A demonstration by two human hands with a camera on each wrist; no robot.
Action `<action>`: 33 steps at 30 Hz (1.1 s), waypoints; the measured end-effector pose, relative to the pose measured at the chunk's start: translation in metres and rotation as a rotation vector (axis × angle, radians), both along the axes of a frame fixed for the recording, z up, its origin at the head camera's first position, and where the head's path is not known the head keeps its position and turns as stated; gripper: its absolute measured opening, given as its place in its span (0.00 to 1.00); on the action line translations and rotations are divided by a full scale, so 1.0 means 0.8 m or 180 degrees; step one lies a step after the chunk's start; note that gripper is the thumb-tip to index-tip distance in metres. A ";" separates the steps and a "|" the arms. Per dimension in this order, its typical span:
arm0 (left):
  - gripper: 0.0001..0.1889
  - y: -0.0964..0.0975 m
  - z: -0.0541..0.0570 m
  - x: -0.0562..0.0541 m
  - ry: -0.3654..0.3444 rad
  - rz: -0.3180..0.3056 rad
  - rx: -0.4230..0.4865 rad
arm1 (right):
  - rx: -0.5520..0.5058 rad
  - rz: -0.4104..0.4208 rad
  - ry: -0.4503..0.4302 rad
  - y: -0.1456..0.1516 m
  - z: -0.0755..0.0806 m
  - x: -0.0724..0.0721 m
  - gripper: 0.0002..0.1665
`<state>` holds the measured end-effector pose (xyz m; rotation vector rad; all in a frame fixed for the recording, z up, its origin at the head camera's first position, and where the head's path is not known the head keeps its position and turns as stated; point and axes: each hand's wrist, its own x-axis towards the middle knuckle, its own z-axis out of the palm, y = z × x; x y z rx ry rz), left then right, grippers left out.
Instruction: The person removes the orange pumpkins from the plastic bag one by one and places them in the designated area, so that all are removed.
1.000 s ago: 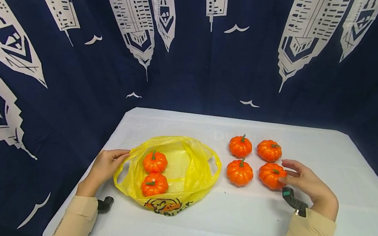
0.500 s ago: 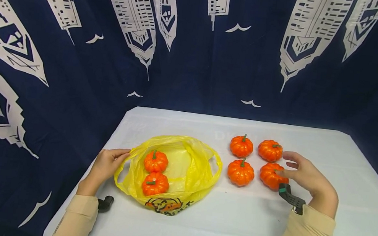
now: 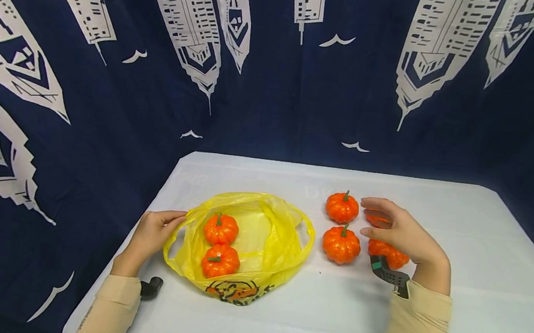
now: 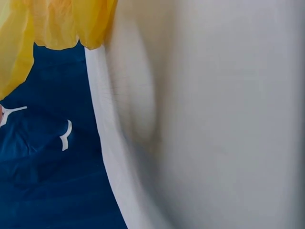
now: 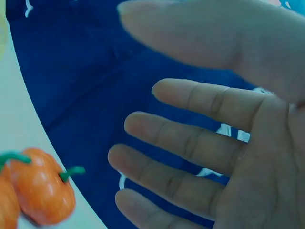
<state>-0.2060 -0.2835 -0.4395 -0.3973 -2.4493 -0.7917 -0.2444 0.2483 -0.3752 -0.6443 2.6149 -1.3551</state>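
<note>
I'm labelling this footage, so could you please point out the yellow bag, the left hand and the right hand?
Yellow bag (image 3: 251, 235), head view: its bare inside.
Left hand (image 3: 149, 233), head view: back of the hand.
Right hand (image 3: 407, 235), head view: back of the hand.

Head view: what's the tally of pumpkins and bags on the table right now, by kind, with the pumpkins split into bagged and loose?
Yellow bag: 1
Bagged pumpkins: 2
Loose pumpkins: 4, two partly hidden behind the right hand
Total: 7

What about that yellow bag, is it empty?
No, in the head view a far orange pumpkin and a near orange pumpkin are visible inside the yellow bag.
</note>
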 end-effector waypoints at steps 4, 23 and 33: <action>0.07 0.001 0.000 -0.001 0.0014 -0.0026 -0.0018 | -0.0125 0.0184 0.0129 -0.015 0.001 -0.002 0.35; 0.07 0.001 -0.002 -0.004 -0.0039 -0.0081 -0.0024 | -0.0112 0.0893 -0.0068 -0.117 -0.015 -0.015 0.32; 0.07 0.002 0.000 -0.005 -0.0006 -0.0094 -0.0032 | -0.0072 0.1258 -0.0052 -0.152 -0.014 -0.017 0.31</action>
